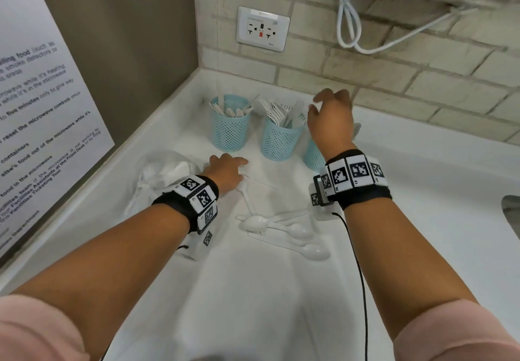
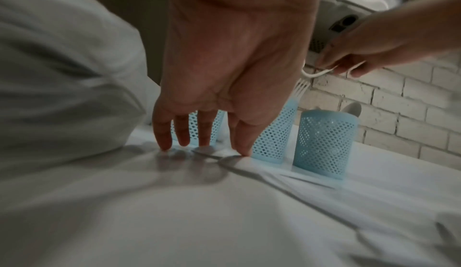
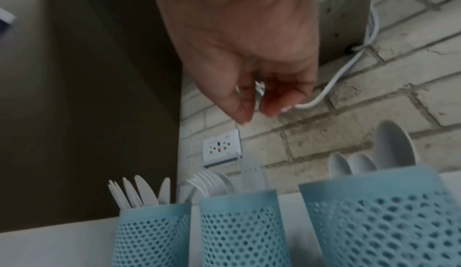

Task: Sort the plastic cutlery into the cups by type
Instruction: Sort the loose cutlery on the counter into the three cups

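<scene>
A printed notice on the left wall carries legible fragments, among them "five minutes", "reset the microwave controls", "food in the microwave" and "Facilities Assistants at the Front Desk"; beside it, on the pale brick wall behind the worktop's back left corner, sits a white double socket with a red button, its small label too blurred to read; a white cable loops down the bricks further right. On the white worktop, a crumpled clear plastic bag lies near the left edge; the left hand rests just right of it, fingers fairly straight and spread, tips pressing the surface, holding nothing. Three blue mesh cups stand in a row toward the back edge: the left cup holds knives, the middle cup holds forks, the right cup holds spoons. The right hand hovers above the middle and right cups, fingers loosely curled and empty, thumb and forefinger close together. Loose white spoons lie scattered mid-worktop, just behind the left wrist and between the two forearms; both wrists wear black bands with square coded markers; pink sleeves show at the near edge.
</scene>
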A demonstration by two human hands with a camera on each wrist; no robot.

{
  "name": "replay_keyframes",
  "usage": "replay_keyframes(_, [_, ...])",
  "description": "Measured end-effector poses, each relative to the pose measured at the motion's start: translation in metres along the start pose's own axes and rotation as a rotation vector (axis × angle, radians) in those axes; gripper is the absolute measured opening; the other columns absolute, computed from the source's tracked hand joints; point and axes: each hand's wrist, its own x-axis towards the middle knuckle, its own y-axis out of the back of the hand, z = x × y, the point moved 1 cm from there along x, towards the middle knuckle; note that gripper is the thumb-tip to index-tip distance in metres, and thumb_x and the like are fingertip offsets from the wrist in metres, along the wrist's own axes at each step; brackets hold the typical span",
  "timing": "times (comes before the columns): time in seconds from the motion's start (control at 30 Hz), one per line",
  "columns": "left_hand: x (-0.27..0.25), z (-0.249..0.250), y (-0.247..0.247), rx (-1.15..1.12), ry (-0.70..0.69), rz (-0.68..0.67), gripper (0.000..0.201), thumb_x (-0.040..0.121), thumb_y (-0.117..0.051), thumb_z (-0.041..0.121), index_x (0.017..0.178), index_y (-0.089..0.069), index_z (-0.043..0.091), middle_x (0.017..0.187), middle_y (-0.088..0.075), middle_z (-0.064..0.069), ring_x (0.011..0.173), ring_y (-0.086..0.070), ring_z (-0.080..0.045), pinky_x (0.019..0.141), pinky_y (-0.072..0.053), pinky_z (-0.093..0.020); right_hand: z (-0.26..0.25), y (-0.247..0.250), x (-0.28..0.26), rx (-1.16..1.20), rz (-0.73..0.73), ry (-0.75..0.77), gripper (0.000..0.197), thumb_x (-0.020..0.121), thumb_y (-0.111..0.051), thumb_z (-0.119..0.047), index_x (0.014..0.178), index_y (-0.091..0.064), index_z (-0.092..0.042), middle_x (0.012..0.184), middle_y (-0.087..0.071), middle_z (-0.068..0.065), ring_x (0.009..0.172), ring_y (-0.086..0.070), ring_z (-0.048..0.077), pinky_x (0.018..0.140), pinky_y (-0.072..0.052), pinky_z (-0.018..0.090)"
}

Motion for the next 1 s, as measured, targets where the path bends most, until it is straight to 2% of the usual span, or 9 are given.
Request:
replay_keyframes(0.07, [0.0,0.002,-0.001,0.029,0.001,-0.027,0.04,0.099,-0.041,0.028,0.139,-0.042,0.03,0.14,-0.039,-0.01,0.125,-0.035,-0.034,0.105,-0.033,-0.039,-0.001,0.011,-0.012,-0.126,-0.229,-0.033,0.028,0.093,-0.047,-0.013,0.117,-0.058,-0.003,0.121,-0.054,0.015,0.112,-0.053,0.031,0.09,-0.04,0.036])
replay_keyframes(0.2, [-0.002,0.002,0.0,0.047,-0.011,-0.034,0.037,0.099,-0.04,0.019,0.134,-0.048,0.028,0.136,-0.04,-0.01,0.125,-0.035,-0.033,0.105,-0.033,-0.041,-0.003,0.008,-0.057,-0.408,-1.031,0.154,0.051,0.079,-0.073,-0.033,0.124,-0.057,-0.013,0.125,-0.054,0.0,0.113,-0.051,0.023,0.097,-0.04,0.035])
replay_keyframes(0.3, [-0.005,0.0,0.001,0.042,-0.007,-0.049,0.041,0.096,-0.04,0.01,0.134,-0.047,0.026,0.135,-0.039,-0.01,0.126,-0.035,-0.032,0.106,-0.034,-0.041,-0.001,-0.008,-0.087,-0.488,-1.25,0.189,0.072,0.066,-0.08,-0.047,0.124,-0.053,-0.013,0.125,-0.058,0.002,0.107,-0.055,0.023,0.096,-0.046,0.038])
replay_keyframes(0.5, [-0.018,-0.004,0.0,0.103,-0.06,-0.047,0.044,0.093,-0.044,0.009,0.135,-0.044,0.021,0.131,-0.04,-0.013,0.122,-0.037,-0.032,0.101,-0.035,-0.04,-0.003,-0.033,-0.116,-0.54,-1.2,0.278,0.082,0.062,-0.083,-0.044,0.125,-0.043,-0.012,0.119,-0.048,0.007,0.108,-0.052,0.025,0.086,-0.05,0.038])
replay_keyframes(0.57, [-0.02,-0.004,-0.001,0.112,-0.072,-0.042,0.04,0.093,-0.043,0.01,0.132,-0.046,0.019,0.129,-0.042,-0.013,0.119,-0.04,-0.032,0.1,-0.036,-0.04,-0.005,-0.037,-0.118,-0.497,-1.212,0.329,0.064,0.068,-0.081,-0.037,0.115,-0.049,-0.008,0.107,-0.055,0.007,0.095,-0.055,0.024,0.072,-0.048,0.032])
replay_keyframes(0.63, [-0.022,-0.004,0.0,0.058,-0.053,-0.051,0.036,0.092,-0.042,0.009,0.125,-0.051,0.017,0.127,-0.046,-0.013,0.117,-0.044,-0.032,0.099,-0.038,-0.038,-0.004,-0.041,-0.116,-0.444,-1.207,0.353,0.046,0.072,-0.078,-0.032,0.103,-0.055,-0.007,0.099,-0.061,0.007,0.085,-0.056,0.021,0.07,-0.047,0.031])
replay_keyframes(0.73, [-0.024,0.0,0.004,-0.073,-0.008,-0.061,0.032,0.091,-0.039,0.007,0.119,-0.055,0.009,0.128,-0.052,-0.014,0.117,-0.049,-0.03,0.099,-0.04,-0.036,0.002,-0.044,-0.114,-0.355,-1.146,0.35,0.027,0.075,-0.073,-0.028,0.072,-0.05,-0.014,0.072,-0.052,0.001,0.065,-0.047,0.017,0.063,-0.041,0.03])
replay_keyframes(0.83, [-0.027,0.007,0.003,-0.096,0.032,-0.061,0.033,0.093,-0.039,0.016,0.122,-0.05,0.004,0.129,-0.05,-0.016,0.117,-0.048,-0.032,0.099,-0.039,-0.035,0.004,-0.045,-0.113,-0.277,-1.081,0.358,0.036,0.075,-0.068,-0.024,0.059,-0.037,-0.015,0.057,-0.036,0.001,0.053,-0.034,0.016,0.052,-0.028,0.026])
replay_keyframes(1.0, [-0.029,0.009,-0.002,-0.012,-0.026,-0.104,0.055,0.082,-0.063,0.041,0.128,-0.046,0.016,0.13,-0.043,-0.01,0.121,-0.044,-0.029,0.099,-0.04,-0.036,0.007,-0.046,-0.111,-0.29,-1.048,0.382,0.038,0.078,-0.064,-0.022,0.055,-0.034,-0.015,0.056,-0.035,0.0,0.05,-0.031,0.015,0.05,-0.025,0.026])
